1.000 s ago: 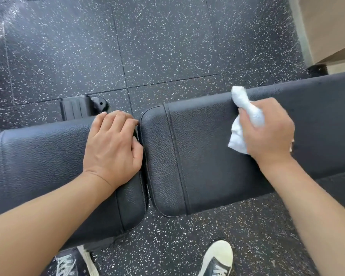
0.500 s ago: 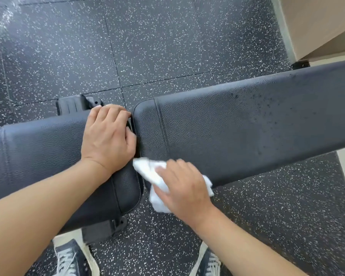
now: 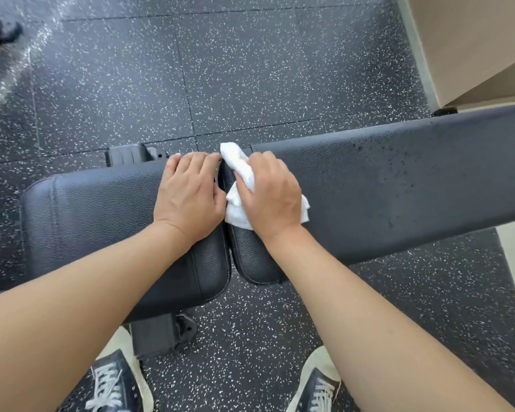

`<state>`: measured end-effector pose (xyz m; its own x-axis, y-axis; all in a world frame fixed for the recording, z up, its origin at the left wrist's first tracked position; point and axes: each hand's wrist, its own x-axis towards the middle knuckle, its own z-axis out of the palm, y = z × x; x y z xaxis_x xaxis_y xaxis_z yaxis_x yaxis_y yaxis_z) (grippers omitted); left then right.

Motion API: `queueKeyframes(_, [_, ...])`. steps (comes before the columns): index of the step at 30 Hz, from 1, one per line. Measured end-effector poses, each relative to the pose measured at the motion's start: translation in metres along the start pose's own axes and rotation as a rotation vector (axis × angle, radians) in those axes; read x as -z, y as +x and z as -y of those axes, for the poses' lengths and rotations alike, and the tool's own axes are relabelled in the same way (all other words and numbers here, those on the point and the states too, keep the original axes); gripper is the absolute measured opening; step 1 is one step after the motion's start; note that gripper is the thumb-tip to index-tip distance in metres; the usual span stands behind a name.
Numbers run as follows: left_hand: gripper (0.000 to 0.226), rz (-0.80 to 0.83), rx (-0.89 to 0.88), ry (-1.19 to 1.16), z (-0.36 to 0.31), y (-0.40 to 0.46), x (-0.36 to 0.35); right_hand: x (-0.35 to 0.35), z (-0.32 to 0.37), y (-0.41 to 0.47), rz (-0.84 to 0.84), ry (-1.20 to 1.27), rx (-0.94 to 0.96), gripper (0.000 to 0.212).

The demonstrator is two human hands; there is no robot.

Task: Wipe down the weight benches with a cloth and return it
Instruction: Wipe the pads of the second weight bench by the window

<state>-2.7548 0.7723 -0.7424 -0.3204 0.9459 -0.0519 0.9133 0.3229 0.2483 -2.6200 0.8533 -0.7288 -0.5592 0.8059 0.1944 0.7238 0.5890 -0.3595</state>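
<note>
Firmly curled right hand (image 3: 268, 193) around cloth (image 3: 238, 169)

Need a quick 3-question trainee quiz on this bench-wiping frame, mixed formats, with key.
1. True or false: the left hand grips the crumpled white cloth.
2. Multiple choice: where is the cloth pressed? A) on the speckled black rubber floor B) on the end of the long black padded back pad, by the gap C) on the dark lace-up sneaker
3. Fill in: the left hand rests flat on the black padded ____ pad.

Key: 1 false, the right hand holds it; 2 B; 3 seat.
</note>
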Motion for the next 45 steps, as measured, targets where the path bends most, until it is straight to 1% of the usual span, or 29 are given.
queueKeyframes(2, [0.051,-0.003,-0.020,-0.055,0.002,-0.002,0.004,0.010,-0.004,-0.028,0.049,0.021,0.122,0.020])
queueKeyframes(5, [0.051,-0.014,-0.059,-0.199,0.005,-0.004,0.012,0.035,-0.047,-0.071,0.148,0.048,0.334,0.015])
queueKeyframes(7, [0.052,0.019,-0.108,-0.193,0.005,-0.006,0.015,0.055,-0.085,-0.089,0.196,0.038,0.394,0.012])
queueKeyframes(8, [0.054,0.043,-0.144,-0.171,0.004,-0.007,0.015,0.066,-0.106,-0.091,0.211,0.014,0.374,0.011])
queueKeyframes(9, [0.057,0.070,-0.179,-0.147,0.001,-0.007,0.016,0.076,-0.127,-0.091,0.219,-0.030,0.304,0.010])
queueKeyframes(11, [0.057,0.112,-0.240,-0.098,-0.011,-0.006,0.016,0.096,-0.166,-0.082,0.218,-0.117,0.024,0.019])
queueKeyframes(13, [0.051,0.110,-0.261,-0.106,-0.034,-0.002,0.011,0.107,-0.199,-0.074,0.145,-0.121,-0.253,0.029])
queueKeyframes(14, [0.046,0.091,-0.223,-0.146,-0.047,0.002,0.008,0.109,-0.208,-0.070,0.111,-0.118,-0.363,0.028])
queueKeyframes(15, [0.042,0.061,-0.154,-0.199,-0.060,0.008,0.005,0.108,-0.210,-0.068,0.084,-0.138,-0.428,0.026])
queueKeyframes(17, [0.046,0.007,0.010,-0.274,-0.087,0.028,-0.003,0.101,-0.196,-0.069,0.046,-0.204,-0.480,0.020])
queueKeyframes(18, [0.049,-0.005,0.097,-0.283,-0.099,0.040,-0.007,0.096,-0.183,-0.072,0.030,-0.205,-0.496,0.020])
queueKeyframes(19, [0.050,-0.014,0.189,-0.270,-0.111,0.051,-0.012,0.088,-0.169,-0.078,0.028,-0.198,-0.473,0.020])
queueKeyframes(20, [0.049,-0.026,0.275,-0.232,-0.121,0.060,-0.017,0.081,-0.153,-0.086,0.053,-0.181,-0.405,0.017])
queueKeyframes(22, [0.047,-0.069,0.398,-0.128,-0.136,0.071,-0.028,0.069,-0.118,-0.103,0.072,-0.093,-0.208,0.015])
queueKeyframes(24, [0.049,-0.110,0.443,-0.042,-0.142,0.072,-0.037,0.063,-0.105,-0.112,0.078,-0.024,-0.001,0.019])
queueKeyframes(25, [0.050,-0.118,0.447,-0.009,-0.142,0.072,-0.040,0.065,-0.110,-0.111,0.092,0.010,0.080,0.018])
queueKeyframes(27, [0.051,-0.118,0.443,0.032,-0.143,0.072,-0.043,0.075,-0.134,-0.107,0.104,0.027,0.212,0.015])
queueKeyframes(28, [0.051,-0.124,0.441,0.041,-0.143,0.072,-0.043,0.081,-0.151,-0.103,0.094,0.017,0.238,0.012])
queueKeyframes(29, [0.050,-0.132,0.440,0.045,-0.144,0.072,-0.043,0.089,-0.173,-0.098,0.062,-0.001,0.221,0.011])
queueKeyframes(30, [0.050,-0.139,0.440,0.045,-0.145,0.072,-0.042,0.097,-0.198,-0.092,0.016,-0.026,0.161,0.011])
queueKeyframes(32, [0.049,-0.153,0.443,0.051,-0.147,0.073,-0.042,0.114,-0.251,-0.082,-0.055,-0.076,-0.057,0.015])
queueKeyframes(34, [0.048,-0.161,0.454,0.061,-0.147,0.073,-0.043,0.128,-0.288,-0.074,-0.062,-0.075,-0.277,0.021])
queueKeyframes(35, [0.047,-0.162,0.462,0.063,-0.148,0.074,-0.043,0.131,-0.296,-0.072,-0.064,-0.063,-0.351,0.023])
queueKeyframes(37, [0.046,-0.170,0.470,0.074,-0.148,0.075,-0.043,0.125,-0.283,-0.068,-0.089,-0.058,-0.410,0.024])
queueKeyframes(38, [0.046,-0.173,0.467,0.080,-0.149,0.075,-0.044,0.118,-0.266,-0.067,-0.084,-0.053,-0.394,0.023])
queueKeyframes(39, [0.045,-0.174,0.462,0.085,-0.149,0.075,-0.044,0.110,-0.245,-0.066,-0.068,-0.041,-0.336,0.020])
queueKeyframes(42, [0.046,-0.190,0.458,0.076,-0.150,0.076,-0.044,0.078,-0.176,-0.066,0.010,-0.010,-0.052,0.015])
queueKeyframes(43, [0.046,-0.197,0.456,0.067,-0.151,0.077,-0.044,0.070,-0.160,-0.065,0.025,-0.006,0.015,0.014])
queueKeyframes(45, [0.048,-0.210,0.469,0.062,-0.153,0.079,-0.044,0.063,-0.148,-0.060,0.042,0.028,0.092,0.012])
